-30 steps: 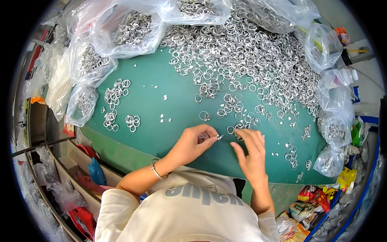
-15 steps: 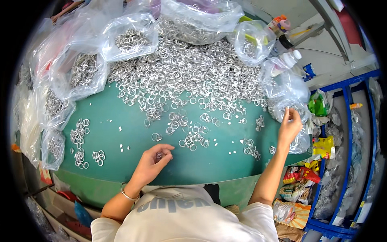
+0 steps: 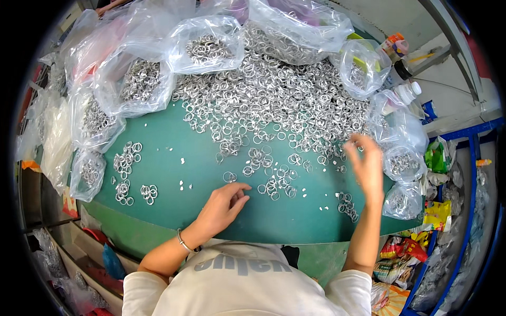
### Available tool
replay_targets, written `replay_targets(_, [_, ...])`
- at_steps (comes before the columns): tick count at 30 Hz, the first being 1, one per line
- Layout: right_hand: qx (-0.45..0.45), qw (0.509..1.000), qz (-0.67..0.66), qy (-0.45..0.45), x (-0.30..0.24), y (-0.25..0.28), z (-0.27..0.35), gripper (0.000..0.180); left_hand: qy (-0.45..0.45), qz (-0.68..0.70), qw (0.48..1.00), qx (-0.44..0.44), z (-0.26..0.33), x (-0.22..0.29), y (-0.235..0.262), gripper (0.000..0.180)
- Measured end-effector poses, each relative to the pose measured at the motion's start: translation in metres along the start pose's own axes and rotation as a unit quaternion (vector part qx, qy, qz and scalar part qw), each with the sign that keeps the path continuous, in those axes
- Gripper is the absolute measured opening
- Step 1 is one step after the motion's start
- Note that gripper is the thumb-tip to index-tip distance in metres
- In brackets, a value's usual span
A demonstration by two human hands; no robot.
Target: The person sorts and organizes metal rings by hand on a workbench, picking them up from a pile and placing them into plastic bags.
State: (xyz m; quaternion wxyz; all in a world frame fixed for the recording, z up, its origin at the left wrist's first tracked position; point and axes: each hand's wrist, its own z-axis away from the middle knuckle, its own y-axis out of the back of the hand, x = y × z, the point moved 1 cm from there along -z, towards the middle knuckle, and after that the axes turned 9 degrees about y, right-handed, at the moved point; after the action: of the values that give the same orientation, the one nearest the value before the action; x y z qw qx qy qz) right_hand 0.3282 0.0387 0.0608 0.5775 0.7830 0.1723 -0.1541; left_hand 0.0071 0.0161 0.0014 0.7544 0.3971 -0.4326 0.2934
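My left hand (image 3: 224,206) rests low over the green table (image 3: 221,223), its fingers curled inward. Whatever lies inside them is hidden. A loose metal ring (image 3: 229,177) lies just beyond its fingertips, and a small cluster of rings (image 3: 277,182) is to its right. Over the right edge of the big heap of silver rings (image 3: 295,89) is my right hand (image 3: 367,166), slightly smeared by motion. Its thumb and forefinger are apart, with nothing visible between them. Below it is a small group of rings (image 3: 346,207). A clear bag with rings (image 3: 403,162) stands to its right.
Open clear bags holding rings (image 3: 139,81) line the table's left and back edges. Small ring groups (image 3: 149,194) and white flakes are scattered nearby. Bottles (image 3: 408,93) stand at the right, beside a blue rack (image 3: 473,184) with colourful packets (image 3: 438,215).
My right hand has left the clear bag at the right and moved left over the heap's edge, its fingers parting. The left hand stays near the table's front edge. The whole view has shifted.
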Motion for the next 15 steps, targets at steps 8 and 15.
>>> replay_targets(8, [-0.168,0.963,-0.044,0.205,-0.095,-0.080,0.036,0.064,-0.118,-0.224,0.955,0.156,-0.049,0.013,-0.004,0.035])
replay_targets(15, [-0.078,0.979,-0.070,0.173,-0.056,-0.089,0.055,0.024,-0.154,-0.262,0.946,0.110,-0.054,0.000,-0.002,0.035])
